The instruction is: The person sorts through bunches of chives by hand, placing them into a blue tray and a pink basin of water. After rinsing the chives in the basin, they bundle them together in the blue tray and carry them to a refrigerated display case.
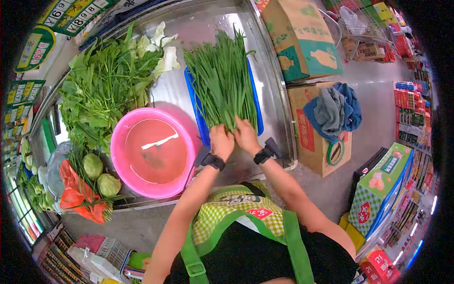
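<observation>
I see the left hand [222,141] and right hand [246,135] together against the greens [222,75], at twelve o'clock on the tray [201,124]; their grip I can't tell. Uneven pushing could spill some.

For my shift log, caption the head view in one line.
Left hand and right hand at the near end of long green leaves on a blue tray.

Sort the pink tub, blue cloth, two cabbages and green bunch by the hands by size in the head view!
1. Pink tub and green bunch: too close to rank.
2. Blue cloth.
3. Two cabbages, about alike.
</observation>
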`<action>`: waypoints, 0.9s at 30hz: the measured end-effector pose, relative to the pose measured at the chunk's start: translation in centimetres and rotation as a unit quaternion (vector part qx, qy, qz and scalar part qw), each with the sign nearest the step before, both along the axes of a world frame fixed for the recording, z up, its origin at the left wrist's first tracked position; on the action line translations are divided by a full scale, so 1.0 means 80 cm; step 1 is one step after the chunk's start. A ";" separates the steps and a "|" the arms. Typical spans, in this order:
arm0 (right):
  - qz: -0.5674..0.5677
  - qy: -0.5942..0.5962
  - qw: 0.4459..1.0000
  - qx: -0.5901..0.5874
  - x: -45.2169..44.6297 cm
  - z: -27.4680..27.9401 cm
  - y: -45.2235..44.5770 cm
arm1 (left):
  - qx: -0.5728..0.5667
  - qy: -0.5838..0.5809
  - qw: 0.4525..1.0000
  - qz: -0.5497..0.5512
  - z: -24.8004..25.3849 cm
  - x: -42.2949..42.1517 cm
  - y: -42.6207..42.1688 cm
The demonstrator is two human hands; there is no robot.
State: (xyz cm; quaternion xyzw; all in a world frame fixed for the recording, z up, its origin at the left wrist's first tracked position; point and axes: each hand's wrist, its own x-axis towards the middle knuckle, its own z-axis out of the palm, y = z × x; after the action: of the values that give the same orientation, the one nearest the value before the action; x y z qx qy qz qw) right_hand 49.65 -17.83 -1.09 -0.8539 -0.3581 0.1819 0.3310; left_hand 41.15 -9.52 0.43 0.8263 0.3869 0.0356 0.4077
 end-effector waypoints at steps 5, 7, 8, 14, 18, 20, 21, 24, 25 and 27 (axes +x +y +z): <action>-0.031 0.037 0.996 -0.071 -0.004 0.017 0.016 | -0.032 0.052 0.998 0.036 -0.007 -0.011 0.010; -0.047 0.028 0.996 -0.073 0.001 0.025 0.008 | -0.024 0.048 0.998 0.030 -0.009 -0.017 0.012; -0.037 -0.003 0.999 -0.033 0.001 0.030 -0.001 | -0.022 0.028 0.999 0.037 -0.015 -0.020 0.010; 0.231 0.107 0.967 -0.005 -0.023 0.018 -0.060 | -0.065 -0.003 0.997 0.043 -0.009 -0.043 0.007; 0.282 0.148 0.945 -0.068 -0.046 -0.036 -0.043 | -0.168 -0.026 0.984 0.050 0.010 -0.063 0.003; 0.225 0.218 0.949 -0.041 -0.040 -0.023 -0.035 | -0.198 -0.069 0.977 0.041 0.021 -0.077 -0.005; 0.181 0.287 0.941 -0.013 -0.040 -0.019 -0.019 | -0.219 -0.114 0.968 0.042 0.027 -0.086 0.000; 0.282 0.207 0.935 -0.054 -0.037 -0.014 -0.025 | -0.218 -0.145 0.963 0.058 0.067 -0.116 0.003; 0.262 0.253 0.929 -0.066 -0.038 -0.008 -0.030 | -0.230 -0.174 0.954 0.088 0.071 -0.127 0.001; 0.241 0.286 0.926 -0.057 -0.041 0.025 -0.040 | -0.278 -0.220 0.928 0.113 0.077 -0.148 0.008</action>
State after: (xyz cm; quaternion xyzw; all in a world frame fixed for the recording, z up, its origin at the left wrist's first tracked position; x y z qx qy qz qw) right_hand 46.40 -20.99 0.89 -0.6710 -0.4319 0.5129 0.3165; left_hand 29.28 -8.90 6.63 0.6019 0.3727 0.1538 0.6893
